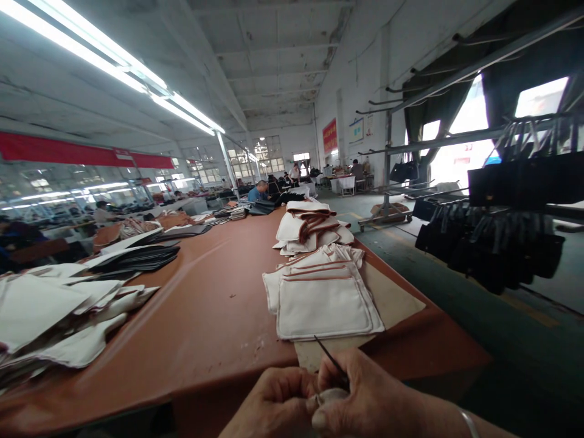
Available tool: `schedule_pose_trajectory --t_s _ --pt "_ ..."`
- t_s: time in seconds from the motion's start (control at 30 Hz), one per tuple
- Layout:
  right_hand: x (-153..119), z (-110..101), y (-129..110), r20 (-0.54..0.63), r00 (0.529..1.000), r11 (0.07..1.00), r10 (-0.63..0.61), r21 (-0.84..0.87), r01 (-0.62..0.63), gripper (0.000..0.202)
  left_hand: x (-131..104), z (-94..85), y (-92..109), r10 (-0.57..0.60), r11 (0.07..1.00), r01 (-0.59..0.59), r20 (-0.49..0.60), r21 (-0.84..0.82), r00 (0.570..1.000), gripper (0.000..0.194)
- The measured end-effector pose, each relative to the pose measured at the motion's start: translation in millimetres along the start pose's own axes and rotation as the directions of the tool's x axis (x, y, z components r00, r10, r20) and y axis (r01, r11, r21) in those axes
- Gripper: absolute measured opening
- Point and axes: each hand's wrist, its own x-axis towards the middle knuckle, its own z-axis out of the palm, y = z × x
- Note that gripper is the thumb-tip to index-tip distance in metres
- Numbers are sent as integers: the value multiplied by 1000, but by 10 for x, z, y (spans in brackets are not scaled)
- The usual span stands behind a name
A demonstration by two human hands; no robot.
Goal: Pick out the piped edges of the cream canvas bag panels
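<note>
My left hand (276, 404) and my right hand (369, 398) meet at the table's near edge, fingers closed. Out of my right fist sticks a thin dark pointed tool (329, 351), its tip up and to the left; the rest is hidden, so its kind is unclear. Between the fingertips of both hands is a small pale piece (332, 396), mostly covered. Just beyond lies a stack of white fabric pouches (322, 304) with brown edging, on a beige sheet (392, 298). Behind it is a second, looser pile of white pouches (292, 228).
Brown sheeting covers the table (219, 292). White panels (41, 304) and dark sheets (137, 258) are heaped along its left side. On the right, a metal rack (387, 152) carries black bags (515, 182). A person in blue (258, 191) sits at the far end.
</note>
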Motion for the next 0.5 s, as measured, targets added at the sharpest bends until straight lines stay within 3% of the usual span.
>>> schedule_pose_trajectory --t_s 0.13,0.23,0.4,0.5 --pt "57 47 61 -44 999 1000 -7 12 8 8 24 61 7 -5 990 22 -124 138 992 18" --pt "54 57 103 -53 998 998 -29 49 32 5 52 80 -34 18 985 10 -166 171 986 15" --pt "18 40 209 -97 993 997 -75 12 76 7 104 77 -85 5 992 12 -128 129 992 21" --pt "-9 33 317 -140 977 986 -163 -38 159 10 138 51 -132 -31 997 36 -73 67 997 17"
